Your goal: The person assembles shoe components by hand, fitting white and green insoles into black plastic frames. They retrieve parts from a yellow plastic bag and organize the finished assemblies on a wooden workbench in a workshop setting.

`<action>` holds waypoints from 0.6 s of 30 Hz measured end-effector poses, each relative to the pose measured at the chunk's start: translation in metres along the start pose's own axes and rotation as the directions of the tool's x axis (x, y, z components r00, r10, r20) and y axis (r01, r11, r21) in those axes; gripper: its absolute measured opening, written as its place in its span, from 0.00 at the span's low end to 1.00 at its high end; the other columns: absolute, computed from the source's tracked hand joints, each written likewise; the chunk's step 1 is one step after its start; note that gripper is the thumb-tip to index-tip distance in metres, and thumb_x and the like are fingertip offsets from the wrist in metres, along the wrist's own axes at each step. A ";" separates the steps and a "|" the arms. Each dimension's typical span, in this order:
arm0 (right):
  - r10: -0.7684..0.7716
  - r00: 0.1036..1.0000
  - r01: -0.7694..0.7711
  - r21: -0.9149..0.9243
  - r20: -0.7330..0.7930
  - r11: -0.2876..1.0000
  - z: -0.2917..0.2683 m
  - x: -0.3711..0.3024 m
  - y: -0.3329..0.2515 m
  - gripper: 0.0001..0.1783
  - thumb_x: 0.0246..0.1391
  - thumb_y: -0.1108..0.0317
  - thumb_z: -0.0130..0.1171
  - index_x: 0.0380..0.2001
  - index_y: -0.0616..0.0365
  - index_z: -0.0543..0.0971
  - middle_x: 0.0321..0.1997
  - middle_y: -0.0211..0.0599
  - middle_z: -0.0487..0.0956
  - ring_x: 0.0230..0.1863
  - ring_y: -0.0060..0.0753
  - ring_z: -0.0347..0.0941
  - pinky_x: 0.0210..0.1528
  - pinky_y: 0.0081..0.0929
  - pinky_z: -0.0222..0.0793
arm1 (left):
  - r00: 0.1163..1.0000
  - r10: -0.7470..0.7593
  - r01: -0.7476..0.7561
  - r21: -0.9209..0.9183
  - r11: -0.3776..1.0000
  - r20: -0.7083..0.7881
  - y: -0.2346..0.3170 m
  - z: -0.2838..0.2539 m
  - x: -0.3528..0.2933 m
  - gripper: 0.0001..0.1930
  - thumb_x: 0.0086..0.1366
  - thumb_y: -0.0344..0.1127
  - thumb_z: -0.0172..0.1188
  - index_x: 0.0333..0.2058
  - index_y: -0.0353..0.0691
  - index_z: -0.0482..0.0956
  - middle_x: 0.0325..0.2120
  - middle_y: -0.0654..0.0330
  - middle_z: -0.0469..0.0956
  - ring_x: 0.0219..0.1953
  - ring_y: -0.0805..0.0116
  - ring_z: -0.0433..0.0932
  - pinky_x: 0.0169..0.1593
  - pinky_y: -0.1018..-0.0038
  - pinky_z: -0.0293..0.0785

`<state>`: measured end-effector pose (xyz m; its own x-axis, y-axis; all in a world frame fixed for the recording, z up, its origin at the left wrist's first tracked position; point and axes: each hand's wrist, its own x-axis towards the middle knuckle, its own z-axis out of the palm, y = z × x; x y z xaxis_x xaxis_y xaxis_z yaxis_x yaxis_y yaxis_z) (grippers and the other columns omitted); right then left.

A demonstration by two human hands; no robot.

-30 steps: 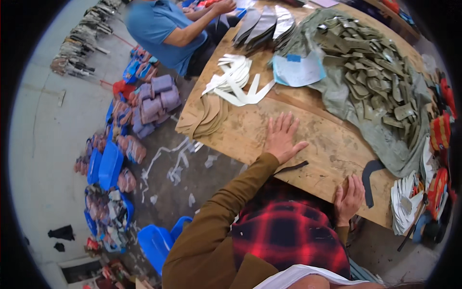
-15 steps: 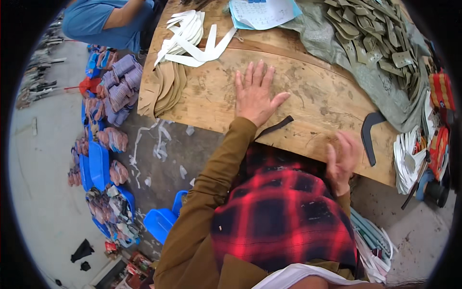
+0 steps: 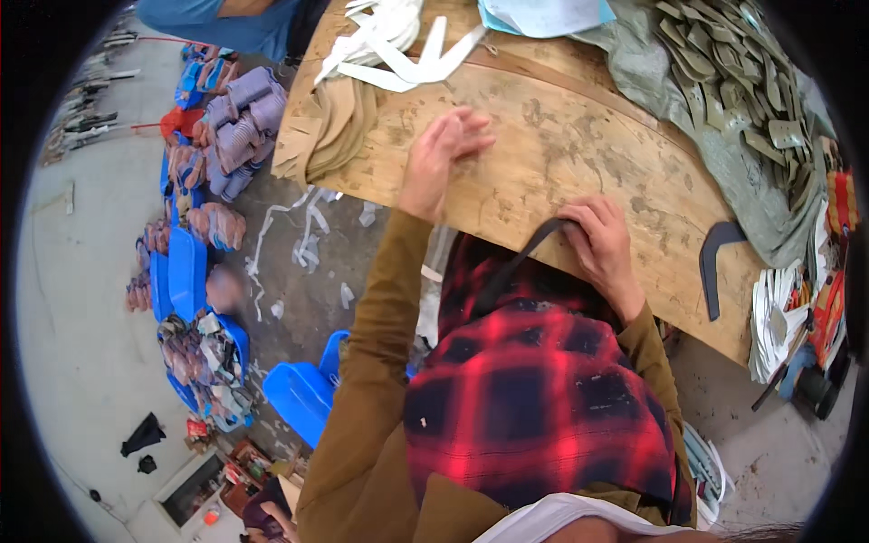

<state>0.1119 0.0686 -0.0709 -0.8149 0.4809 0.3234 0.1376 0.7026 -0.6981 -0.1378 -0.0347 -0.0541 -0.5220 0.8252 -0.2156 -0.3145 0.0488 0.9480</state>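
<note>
My right hand (image 3: 602, 244) grips one end of a narrow black strip (image 3: 532, 246) at the table's near edge. The strip curves down over the edge toward my lap, where its lower end is lost against the dark cloth. My left hand (image 3: 441, 158) hovers over or rests on the wooden table (image 3: 543, 136), a little blurred, its fingers loosely bent with nothing visible in them. Close by it lie a fanned stack of tan cut pieces (image 3: 339, 127) and white V-shaped pieces (image 3: 421, 68). Off to the right sits a dark bent piece (image 3: 713, 267).
Olive-grey pieces (image 3: 724, 81) are heaped on a grey sheet (image 3: 647, 77) at the far right. White strips (image 3: 774, 317) hang by the right corner. Blue tubs (image 3: 187, 281) and bundles (image 3: 244, 118) stand on the left floor. A person in blue (image 3: 217, 27) is at far left.
My left hand has lifted from its flat, spread pose and moved left. My right hand has come onto the table edge and taken hold of the black strip. The view has shifted.
</note>
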 end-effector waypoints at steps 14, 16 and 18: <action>-0.088 0.861 -0.280 0.612 0.500 0.740 0.046 0.021 -0.073 0.29 0.58 0.63 0.62 0.61 0.57 0.67 0.61 0.47 0.69 0.52 0.40 0.74 0.48 0.33 0.74 | 0.949 0.287 0.174 0.976 -0.132 -0.131 0.062 -0.170 0.015 0.65 0.43 0.76 0.64 0.68 0.32 0.50 0.67 0.42 0.56 0.71 0.47 0.51 0.71 0.51 0.42; -0.007 0.904 -0.295 0.634 0.428 0.715 0.034 0.020 -0.062 0.26 0.59 0.62 0.61 0.58 0.59 0.70 0.50 0.43 0.77 0.45 0.36 0.77 0.45 0.34 0.74 | 0.969 0.213 0.155 0.977 -0.144 -0.122 0.056 -0.157 0.033 0.64 0.45 0.78 0.61 0.67 0.31 0.53 0.65 0.39 0.59 0.69 0.44 0.56 0.70 0.53 0.48; 0.041 0.931 -0.266 0.599 0.362 0.756 0.023 0.006 -0.047 0.23 0.60 0.63 0.60 0.56 0.59 0.72 0.42 0.41 0.80 0.39 0.37 0.78 0.42 0.33 0.74 | 0.957 0.289 0.056 0.991 -0.118 -0.020 0.049 -0.156 0.028 0.59 0.48 0.74 0.62 0.64 0.28 0.60 0.61 0.36 0.65 0.64 0.42 0.63 0.66 0.55 0.58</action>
<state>0.0879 0.0263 -0.0509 -0.9571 0.2867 0.0415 -0.0165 0.0892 -0.9959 -0.2918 -0.0968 -0.0506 -0.6062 0.7928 0.0625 0.7938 0.5985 0.1081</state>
